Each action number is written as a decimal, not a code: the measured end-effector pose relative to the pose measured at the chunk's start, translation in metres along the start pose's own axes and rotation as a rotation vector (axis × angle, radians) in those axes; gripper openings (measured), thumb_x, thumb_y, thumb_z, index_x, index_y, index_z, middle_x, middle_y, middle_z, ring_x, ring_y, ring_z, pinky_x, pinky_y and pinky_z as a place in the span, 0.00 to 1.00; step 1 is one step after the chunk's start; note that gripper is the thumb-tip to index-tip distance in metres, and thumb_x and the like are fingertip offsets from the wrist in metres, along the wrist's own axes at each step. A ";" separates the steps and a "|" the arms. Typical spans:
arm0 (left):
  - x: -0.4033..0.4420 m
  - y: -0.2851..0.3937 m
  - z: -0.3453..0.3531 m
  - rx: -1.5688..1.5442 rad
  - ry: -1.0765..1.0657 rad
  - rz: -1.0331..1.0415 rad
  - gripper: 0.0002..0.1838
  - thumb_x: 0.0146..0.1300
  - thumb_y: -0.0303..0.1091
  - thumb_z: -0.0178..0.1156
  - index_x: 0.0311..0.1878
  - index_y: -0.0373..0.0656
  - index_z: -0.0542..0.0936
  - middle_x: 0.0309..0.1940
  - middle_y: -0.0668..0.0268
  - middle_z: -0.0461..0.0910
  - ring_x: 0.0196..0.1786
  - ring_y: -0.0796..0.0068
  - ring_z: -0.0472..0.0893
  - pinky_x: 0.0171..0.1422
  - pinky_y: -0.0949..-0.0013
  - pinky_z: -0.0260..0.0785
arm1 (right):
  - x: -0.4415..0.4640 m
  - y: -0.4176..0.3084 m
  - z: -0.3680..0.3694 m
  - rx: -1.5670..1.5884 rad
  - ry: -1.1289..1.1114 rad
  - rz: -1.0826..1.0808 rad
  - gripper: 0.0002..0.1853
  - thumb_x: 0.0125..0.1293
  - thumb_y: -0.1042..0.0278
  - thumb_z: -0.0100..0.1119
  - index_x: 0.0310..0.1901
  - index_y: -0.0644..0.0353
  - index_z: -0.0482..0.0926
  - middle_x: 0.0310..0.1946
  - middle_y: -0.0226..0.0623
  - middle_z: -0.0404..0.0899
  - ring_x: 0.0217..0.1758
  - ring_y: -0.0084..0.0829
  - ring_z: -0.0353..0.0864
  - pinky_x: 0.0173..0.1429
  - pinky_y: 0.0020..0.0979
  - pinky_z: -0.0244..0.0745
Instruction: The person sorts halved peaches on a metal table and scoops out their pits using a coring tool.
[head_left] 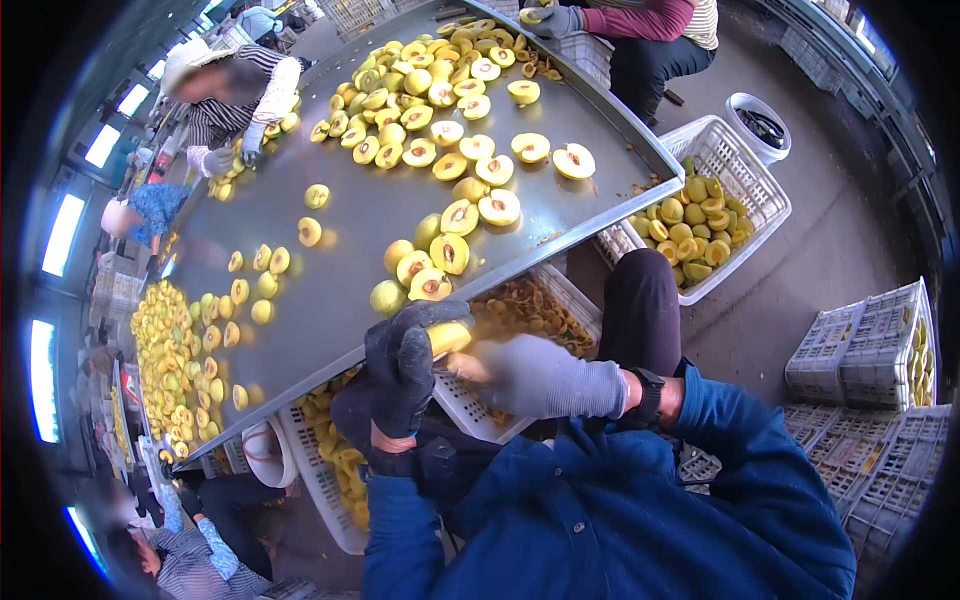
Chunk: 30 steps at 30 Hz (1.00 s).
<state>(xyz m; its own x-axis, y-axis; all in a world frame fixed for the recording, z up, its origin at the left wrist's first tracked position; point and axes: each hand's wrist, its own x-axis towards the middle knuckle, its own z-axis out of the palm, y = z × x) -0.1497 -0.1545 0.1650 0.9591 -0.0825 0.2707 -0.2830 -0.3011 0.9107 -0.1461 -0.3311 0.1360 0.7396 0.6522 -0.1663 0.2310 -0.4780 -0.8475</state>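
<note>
My left hand (400, 352), in a dark glove, is closed around a yellow peach half (449, 338) just off the table's near edge. Close against the fruit is my right hand (545, 378), in a grey glove and smeared by motion. Its fingers are curled; a tan tip, either a bare thumb or a handle, shows beside the peach, and whatever else it grips is hidden. On the metal table (345, 265) in front of me lie cut peaches (432, 284) with brown pits showing.
Below my hands sits a crate of pits and scraps (540, 312). Peach halves fill a white crate (745, 165) at right and another crate (340, 480) at left. Stacked crates (850, 350) stand far right, a bucket (757, 125) behind. Co-workers (235, 95) sit around the table.
</note>
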 end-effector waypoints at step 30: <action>-0.144 -0.119 -0.143 0.248 0.940 -0.311 0.22 0.71 0.35 0.55 0.63 0.34 0.72 0.60 0.53 0.75 0.59 0.61 0.76 0.65 0.61 0.68 | -0.013 0.105 0.070 -0.285 0.180 -0.005 0.22 0.70 0.42 0.52 0.31 0.54 0.77 0.20 0.46 0.79 0.26 0.52 0.81 0.30 0.50 0.74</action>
<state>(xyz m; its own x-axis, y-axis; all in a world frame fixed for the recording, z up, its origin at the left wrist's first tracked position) -0.2552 0.0295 0.0620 0.5663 0.7800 0.2663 0.0895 -0.3794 0.9209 -0.1756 -0.3491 0.0137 0.8318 0.5529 -0.0493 0.3837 -0.6369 -0.6687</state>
